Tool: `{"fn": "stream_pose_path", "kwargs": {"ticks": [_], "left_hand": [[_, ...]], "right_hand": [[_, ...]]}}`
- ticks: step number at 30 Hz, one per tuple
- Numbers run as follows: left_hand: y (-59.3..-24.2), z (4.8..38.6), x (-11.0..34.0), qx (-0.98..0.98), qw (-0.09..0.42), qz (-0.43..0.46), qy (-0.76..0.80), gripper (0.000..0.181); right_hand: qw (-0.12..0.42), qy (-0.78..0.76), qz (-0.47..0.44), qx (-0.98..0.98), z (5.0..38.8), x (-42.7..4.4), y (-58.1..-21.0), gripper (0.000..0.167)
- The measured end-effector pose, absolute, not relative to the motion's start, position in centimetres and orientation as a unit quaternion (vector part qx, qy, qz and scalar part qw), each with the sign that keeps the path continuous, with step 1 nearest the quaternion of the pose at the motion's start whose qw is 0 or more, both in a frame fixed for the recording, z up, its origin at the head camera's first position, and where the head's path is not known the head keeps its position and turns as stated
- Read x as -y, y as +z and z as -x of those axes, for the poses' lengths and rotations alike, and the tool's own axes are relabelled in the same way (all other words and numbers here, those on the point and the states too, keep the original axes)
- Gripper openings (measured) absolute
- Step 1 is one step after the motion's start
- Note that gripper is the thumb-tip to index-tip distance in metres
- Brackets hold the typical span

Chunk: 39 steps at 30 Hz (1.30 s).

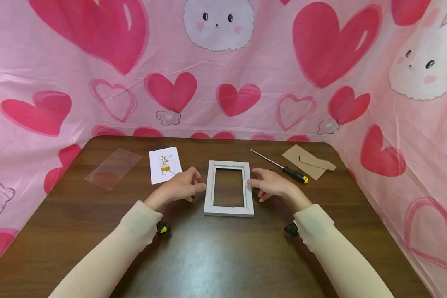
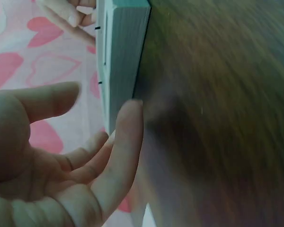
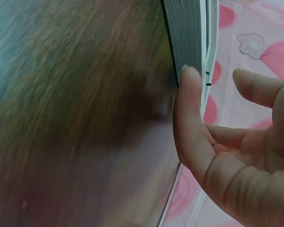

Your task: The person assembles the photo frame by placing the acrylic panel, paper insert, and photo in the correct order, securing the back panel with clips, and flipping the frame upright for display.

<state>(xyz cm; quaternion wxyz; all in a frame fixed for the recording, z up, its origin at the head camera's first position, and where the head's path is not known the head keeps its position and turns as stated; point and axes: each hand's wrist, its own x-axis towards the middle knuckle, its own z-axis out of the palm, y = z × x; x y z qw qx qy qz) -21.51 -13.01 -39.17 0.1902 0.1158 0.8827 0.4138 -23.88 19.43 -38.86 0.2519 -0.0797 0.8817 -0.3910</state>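
Note:
A white picture frame lies flat in the middle of the wooden table, its opening showing bare wood. My left hand is at its left side, fingers loosely bent and holding nothing. In the left wrist view, the fingertips are close to the frame's side; contact is unclear. On the opposite side is my right hand, also holding nothing, its thumb at the frame's right edge. The right wrist view has a finger against or just in front of the frame's side; I cannot tell which.
A white card with a plant drawing lies beyond my left hand, and a clear plastic sheet is farther left. Beyond my right hand are a screwdriver with a black-and-yellow handle and a brown backing board. Pink heart-patterned cloth surrounds the table.

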Motion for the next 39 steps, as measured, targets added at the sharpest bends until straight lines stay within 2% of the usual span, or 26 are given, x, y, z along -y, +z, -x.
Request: {"fn": "stream_pose_path", "kwargs": {"ticks": [3, 10, 25, 39], "left_hand": [[-39.6, 21.7, 12.2, -0.858, 0.228, -0.094, 0.451, 0.045], [-40.0, 22.0, 11.0, -0.837, 0.261, -0.082, 0.474, 0.044], [-40.1, 21.9, 9.4, -0.847, 0.262, -0.08, 0.455, 0.046], [-39.8, 21.3, 8.6, -0.865, 0.268, -0.072, 0.419, 0.047]], "right_hand": [[0.272, -0.406, 0.084, -0.868, 24.1, -18.9, -39.1, 0.072], [0.286, -0.42, 0.077, -0.858, 24.4, -18.4, -39.5, 0.084], [0.285, -0.42, 0.071, -0.859, 24.8, -18.9, -39.9, 0.083], [0.319, -0.418, 0.049, -0.849, 23.8, -19.1, -39.7, 0.085]]}}
